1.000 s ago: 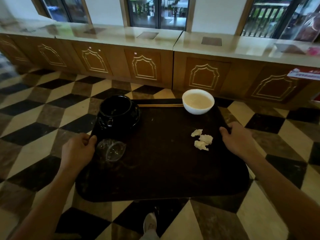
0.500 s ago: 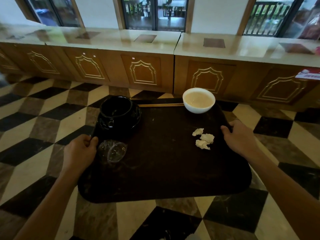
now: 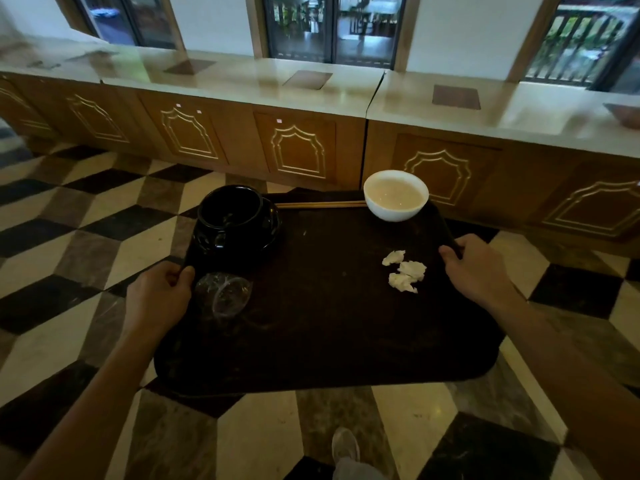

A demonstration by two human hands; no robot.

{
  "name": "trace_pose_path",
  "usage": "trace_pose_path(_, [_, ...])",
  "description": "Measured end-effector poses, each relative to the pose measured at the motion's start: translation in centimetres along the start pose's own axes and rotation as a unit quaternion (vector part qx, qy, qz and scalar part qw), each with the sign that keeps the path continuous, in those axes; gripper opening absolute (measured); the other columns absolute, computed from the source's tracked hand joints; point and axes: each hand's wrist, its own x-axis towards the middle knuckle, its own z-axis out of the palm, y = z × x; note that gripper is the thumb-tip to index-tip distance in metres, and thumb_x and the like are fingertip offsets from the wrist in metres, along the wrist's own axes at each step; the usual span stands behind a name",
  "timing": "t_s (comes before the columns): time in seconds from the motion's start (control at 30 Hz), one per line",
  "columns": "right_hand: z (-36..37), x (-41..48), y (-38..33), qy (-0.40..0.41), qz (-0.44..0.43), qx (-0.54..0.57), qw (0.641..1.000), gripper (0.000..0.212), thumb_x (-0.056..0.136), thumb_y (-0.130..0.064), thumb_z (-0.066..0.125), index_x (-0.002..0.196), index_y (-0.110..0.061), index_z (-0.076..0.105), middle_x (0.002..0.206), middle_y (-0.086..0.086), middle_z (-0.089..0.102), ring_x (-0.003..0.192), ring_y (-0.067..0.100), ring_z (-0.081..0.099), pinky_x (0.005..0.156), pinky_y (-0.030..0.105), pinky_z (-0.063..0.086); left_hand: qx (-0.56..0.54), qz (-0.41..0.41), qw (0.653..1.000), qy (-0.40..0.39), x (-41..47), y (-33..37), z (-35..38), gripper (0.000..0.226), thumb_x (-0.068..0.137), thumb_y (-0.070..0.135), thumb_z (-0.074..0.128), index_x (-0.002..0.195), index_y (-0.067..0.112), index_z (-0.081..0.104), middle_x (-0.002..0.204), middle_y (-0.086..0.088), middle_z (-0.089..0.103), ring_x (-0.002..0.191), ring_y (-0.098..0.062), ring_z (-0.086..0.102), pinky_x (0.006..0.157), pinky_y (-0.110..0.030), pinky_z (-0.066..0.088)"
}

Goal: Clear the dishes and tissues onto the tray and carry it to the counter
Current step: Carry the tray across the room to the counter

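I hold a dark brown tray (image 3: 325,317) level above the floor. My left hand (image 3: 157,299) grips its left edge and my right hand (image 3: 476,271) grips its right edge. On the tray a black pot (image 3: 235,223) stands at the far left. A clear plastic cup (image 3: 227,296) lies on its side beside my left hand. A white bowl (image 3: 396,195) with pale liquid sits at the far right corner. Wooden chopsticks (image 3: 320,204) lie along the far edge. Crumpled white tissues (image 3: 405,271) rest near my right hand.
A long counter (image 3: 346,88) with a pale glossy top and carved wooden fronts runs across ahead, just past the tray. Brown square insets (image 3: 455,97) mark its top. Windows stand behind it. The floor (image 3: 69,244) is black, grey and cream tile. My shoe (image 3: 344,445) shows below.
The counter has come closer and sits larger in view. The tray and both hands keep the same grip; nothing on the tray has shifted.
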Motion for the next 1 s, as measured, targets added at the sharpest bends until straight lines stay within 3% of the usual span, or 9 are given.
trace_pose_path(0.13, [0.1,5.4,-1.2,-0.013,-0.003,0.005,1.000,0.026,0.103,-0.036,0.052,0.112,-0.012,0.057,0.098,0.006,0.065,0.082,0.018,0.061,0.058,0.032,0.041,-0.006,-0.012,1.000,0.001,3.4,2.1,1.8,0.023,0.098,0.030,0.058,0.088,0.012,0.066,0.072,-0.002,0.062,0.064,-0.012,0.052,0.062,-0.034,0.037])
trace_pose_path(0.3, [0.4,10.9,-3.0,-0.022,-0.019,-0.006,1.000,0.028,0.104,-0.033,0.053,0.120,-0.010,0.058,0.102,0.006,0.064,0.085,0.018,0.055,0.062,0.031,0.038,-0.010,-0.033,0.999,0.005,7.4,3.6,3.9,0.024,0.098,0.031,0.059,0.093,0.009,0.069,0.080,-0.008,0.066,0.074,-0.024,0.058,0.069,-0.038,0.044])
trace_pose_path(0.47, [2.0,16.0,-4.6,-0.029,-0.011,0.000,1.000,0.018,0.103,-0.033,0.053,0.108,-0.016,0.054,0.084,-0.004,0.054,0.071,0.009,0.048,0.065,0.033,0.038,-0.009,-0.043,0.999,0.006,11.8,4.7,5.3,0.024,0.098,0.031,0.058,0.090,0.011,0.068,0.072,0.000,0.061,0.065,-0.014,0.052,0.064,-0.035,0.039])
trace_pose_path(0.6, [3.7,19.7,-6.7,-0.025,-0.018,0.001,1.000,0.014,0.103,-0.032,0.053,0.103,-0.018,0.053,0.086,-0.002,0.057,0.077,0.014,0.053,0.071,0.034,0.042,-0.007,-0.039,0.999,0.002,16.5,5.1,6.4,0.024,0.099,0.031,0.057,0.091,0.011,0.066,0.073,-0.002,0.061,0.066,-0.017,0.053,0.061,-0.035,0.039])
trace_pose_path(0.77, [6.4,24.8,-10.1,-0.021,-0.007,0.013,1.000,0.028,0.102,-0.035,0.054,0.116,-0.012,0.059,0.099,0.004,0.062,0.093,0.022,0.061,0.078,0.039,0.049,-0.015,-0.025,1.000,-0.010,23.4,5.3,6.9,0.021,0.100,0.030,0.056,0.090,0.013,0.064,0.073,-0.001,0.061,0.066,-0.014,0.053,0.058,-0.034,0.038])
trace_pose_path(0.9, [8.8,28.7,-13.6,-0.020,0.007,0.025,0.999,0.030,0.103,-0.034,0.053,0.122,-0.012,0.059,0.096,-0.001,0.060,0.086,0.015,0.059,0.073,0.036,0.048,-0.012,-0.022,1.000,-0.010,29.8,5.1,6.8,0.025,0.099,0.033,0.056,0.089,0.012,0.065,0.075,-0.008,0.066,0.069,-0.024,0.062,0.065,-0.041,0.052])
trace_pose_path(1.0, [10.6,31.2,-15.8,-0.013,0.014,0.033,0.999,0.037,0.102,-0.037,0.054,0.128,-0.011,0.058,0.106,0.005,0.065,0.098,0.023,0.064,0.084,0.041,0.052,-0.011,-0.017,1.000,-0.005,34.0,5.1,6.5,0.025,0.099,0.033,0.056,0.090,0.012,0.065,0.076,-0.007,0.065,0.071,-0.025,0.062,0.071,-0.046,0.055])
